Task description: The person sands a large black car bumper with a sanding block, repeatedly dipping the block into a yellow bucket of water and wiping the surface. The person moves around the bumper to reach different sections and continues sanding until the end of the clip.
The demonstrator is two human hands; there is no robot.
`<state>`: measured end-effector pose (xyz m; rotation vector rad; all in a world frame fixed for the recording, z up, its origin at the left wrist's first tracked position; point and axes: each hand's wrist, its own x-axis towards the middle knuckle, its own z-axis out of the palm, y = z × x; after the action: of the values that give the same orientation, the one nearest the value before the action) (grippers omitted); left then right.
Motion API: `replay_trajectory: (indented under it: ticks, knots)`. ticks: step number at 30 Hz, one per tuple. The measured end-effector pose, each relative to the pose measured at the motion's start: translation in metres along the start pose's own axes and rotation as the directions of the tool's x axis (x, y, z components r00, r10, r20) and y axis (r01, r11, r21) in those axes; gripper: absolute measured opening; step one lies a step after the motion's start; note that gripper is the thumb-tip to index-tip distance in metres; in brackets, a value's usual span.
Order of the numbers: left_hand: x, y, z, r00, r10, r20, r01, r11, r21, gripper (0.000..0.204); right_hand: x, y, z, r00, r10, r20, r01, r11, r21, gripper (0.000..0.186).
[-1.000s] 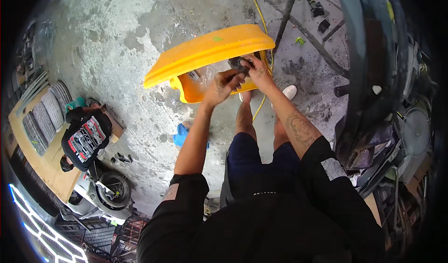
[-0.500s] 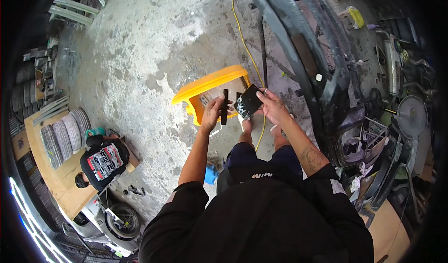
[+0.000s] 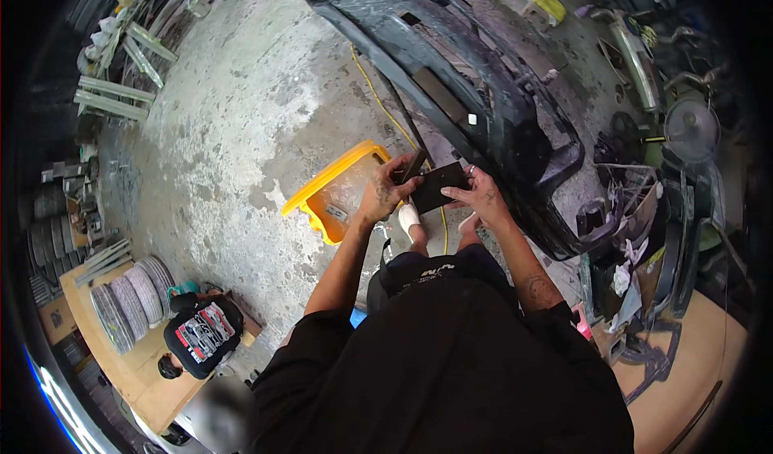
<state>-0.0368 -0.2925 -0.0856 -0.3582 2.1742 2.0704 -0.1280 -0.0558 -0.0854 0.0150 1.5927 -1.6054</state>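
My left hand (image 3: 383, 192) grips a narrow dark strip (image 3: 415, 162), tilted toward the upper right. My right hand (image 3: 485, 198) holds a flat, dark, squarish piece (image 3: 435, 188) with thumb and fingers, its left side close to the strip and my left fingertips. Whether the two pieces touch, I cannot tell. Beneath and left of my hands lies a yellow plastic tub-like part (image 3: 322, 173) on the floor, partly hidden by my left hand. A yellow cord (image 3: 369, 82) runs along the floor behind my hands and past my feet.
A large black bumper (image 3: 515, 132) stands close at the upper right. A person in a black shirt (image 3: 201, 333) bends beside a plywood board (image 3: 113, 365) with tyres (image 3: 137, 301) at the lower left. A fan (image 3: 691, 128) and piled parts are at the right, metal bars (image 3: 113, 91) upper left.
The view has swung up, showing more of the bumper. The dark pieces have come out from over the yellow part's opening; the strip has gone from upright to tilted, nearer the square piece.
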Motion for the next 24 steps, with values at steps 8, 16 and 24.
replay_trajectory:
  ticks: [8, 16, 24]
  knots:
    - [-0.002, 0.005, 0.036, 0.986, -0.162, -0.047, 0.113, 0.843, -0.526, 0.055, -0.038, -0.017, 0.008, 0.979, -0.080, -0.188, 0.148, 0.911, 0.385, 0.040]
    - [-0.007, 0.025, 0.070, 0.993, 0.016, -0.117, -0.069, 0.881, -0.467, 0.037, -0.048, -0.014, -0.007, 0.933, -0.266, -0.243, 0.271, 0.962, -0.012, 0.037]
    - [-0.018, 0.047, 0.062, 0.994, -0.077, -0.079, 0.065, 0.988, -0.143, 0.048, -0.058, -0.031, -0.024, 0.891, -0.434, -0.135, 0.361, 0.856, -0.371, 0.030]
